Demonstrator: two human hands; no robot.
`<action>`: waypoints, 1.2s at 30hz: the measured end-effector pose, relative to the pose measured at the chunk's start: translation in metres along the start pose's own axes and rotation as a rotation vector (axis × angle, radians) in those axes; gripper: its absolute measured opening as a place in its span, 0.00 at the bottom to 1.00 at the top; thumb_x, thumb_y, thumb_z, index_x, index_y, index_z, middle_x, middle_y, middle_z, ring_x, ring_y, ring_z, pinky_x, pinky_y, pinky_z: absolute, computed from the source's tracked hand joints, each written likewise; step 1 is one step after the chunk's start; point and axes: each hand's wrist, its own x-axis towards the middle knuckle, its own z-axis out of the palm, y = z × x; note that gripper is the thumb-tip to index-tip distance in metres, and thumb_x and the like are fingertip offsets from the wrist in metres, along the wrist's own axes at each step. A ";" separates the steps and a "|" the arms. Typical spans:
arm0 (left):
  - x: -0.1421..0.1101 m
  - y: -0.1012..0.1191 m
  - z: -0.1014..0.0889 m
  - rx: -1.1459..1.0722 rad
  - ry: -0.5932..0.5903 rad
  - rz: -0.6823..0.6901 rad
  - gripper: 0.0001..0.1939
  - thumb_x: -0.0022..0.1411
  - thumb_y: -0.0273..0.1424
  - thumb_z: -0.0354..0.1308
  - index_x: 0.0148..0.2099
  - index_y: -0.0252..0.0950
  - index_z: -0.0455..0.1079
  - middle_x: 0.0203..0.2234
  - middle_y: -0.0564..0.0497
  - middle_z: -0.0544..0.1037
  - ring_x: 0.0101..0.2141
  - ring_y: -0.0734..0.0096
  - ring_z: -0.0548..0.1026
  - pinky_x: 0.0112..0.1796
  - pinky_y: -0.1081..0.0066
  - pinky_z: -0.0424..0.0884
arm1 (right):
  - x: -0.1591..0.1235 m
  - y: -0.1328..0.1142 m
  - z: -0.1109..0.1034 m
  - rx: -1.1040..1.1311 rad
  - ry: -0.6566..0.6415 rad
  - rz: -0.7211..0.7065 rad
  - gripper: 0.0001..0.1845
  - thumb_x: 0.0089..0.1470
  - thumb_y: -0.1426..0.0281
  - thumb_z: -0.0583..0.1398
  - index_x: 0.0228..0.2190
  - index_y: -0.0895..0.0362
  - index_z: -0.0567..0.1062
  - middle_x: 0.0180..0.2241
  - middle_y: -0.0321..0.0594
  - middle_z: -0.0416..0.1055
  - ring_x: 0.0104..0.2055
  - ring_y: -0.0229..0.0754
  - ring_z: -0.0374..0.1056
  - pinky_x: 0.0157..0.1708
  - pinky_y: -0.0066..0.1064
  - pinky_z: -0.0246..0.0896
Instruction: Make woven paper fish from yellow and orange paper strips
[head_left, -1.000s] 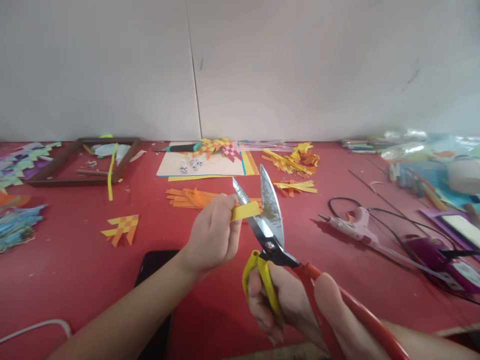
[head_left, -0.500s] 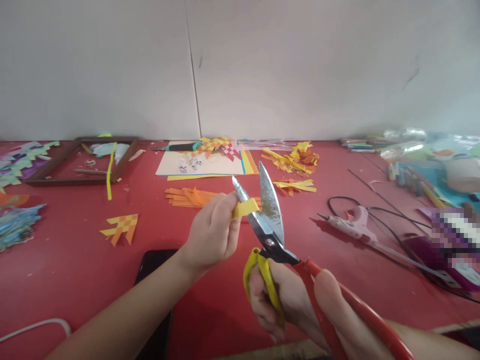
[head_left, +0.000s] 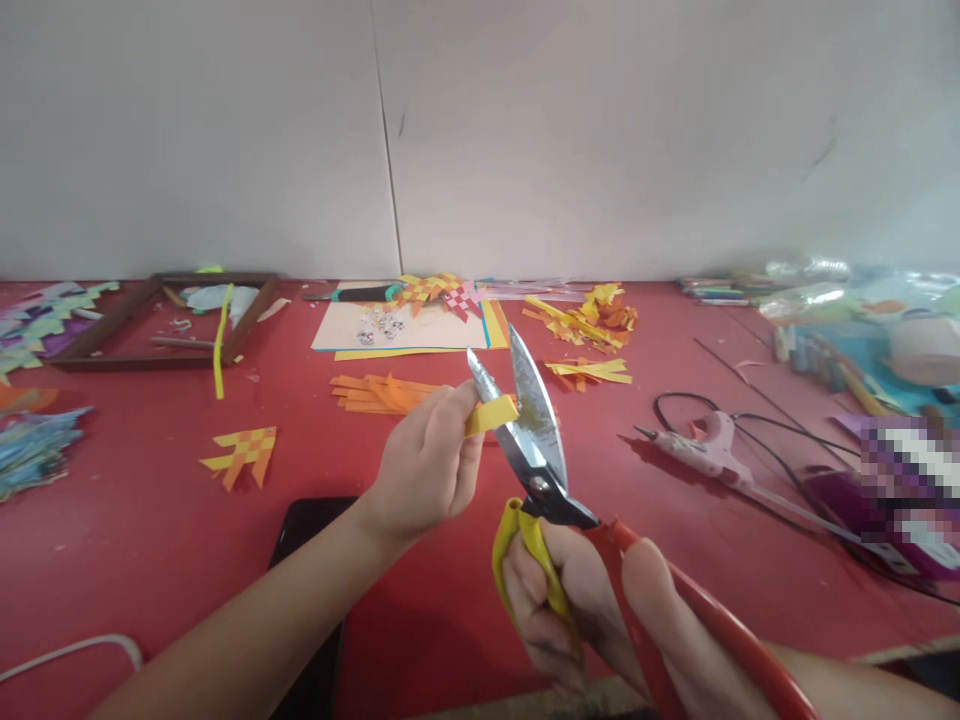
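Observation:
My left hand is closed in a pinch on a folded yellow paper strip, held up above the red table. The strip's free end sits between the open blades of a large pair of scissors. My right hand grips the scissors by their yellow and red handles, low in the view, with the blades pointing up and away from me. The blades stand partly apart around the strip.
Orange strips and yellow strips lie beyond my hands. A woven yellow-orange piece lies to the left, a glue gun with its cable to the right, a dark phone under my left forearm, a wooden frame at the far left.
The scissor blades have closed a little around the yellow strip. My right hand has squeezed the handles slightly. My left hand has stayed almost still.

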 end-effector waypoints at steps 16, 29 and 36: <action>0.002 0.001 -0.002 -0.018 -0.027 0.010 0.19 0.67 0.26 0.44 0.59 0.35 0.56 0.32 0.46 0.75 0.32 0.65 0.75 0.33 0.68 0.73 | 0.006 -0.025 0.007 0.073 -0.022 0.137 0.36 0.47 0.32 0.46 0.27 0.54 0.56 0.22 0.29 0.52 0.21 0.31 0.49 0.22 0.26 0.44; 0.001 0.001 -0.001 -0.067 -0.035 -0.005 0.20 0.67 0.26 0.44 0.60 0.34 0.56 0.32 0.45 0.75 0.33 0.64 0.76 0.33 0.69 0.72 | 0.004 0.029 0.011 0.233 0.078 0.011 0.37 0.49 0.32 0.44 0.28 0.55 0.59 0.22 0.29 0.51 0.19 0.29 0.44 0.18 0.24 0.40; 0.001 0.000 -0.001 -0.064 -0.016 0.004 0.21 0.67 0.25 0.45 0.61 0.34 0.55 0.34 0.45 0.75 0.34 0.64 0.76 0.35 0.68 0.72 | 0.003 0.029 0.009 0.228 0.074 0.023 0.35 0.51 0.34 0.45 0.29 0.55 0.60 0.22 0.29 0.52 0.19 0.28 0.45 0.18 0.23 0.42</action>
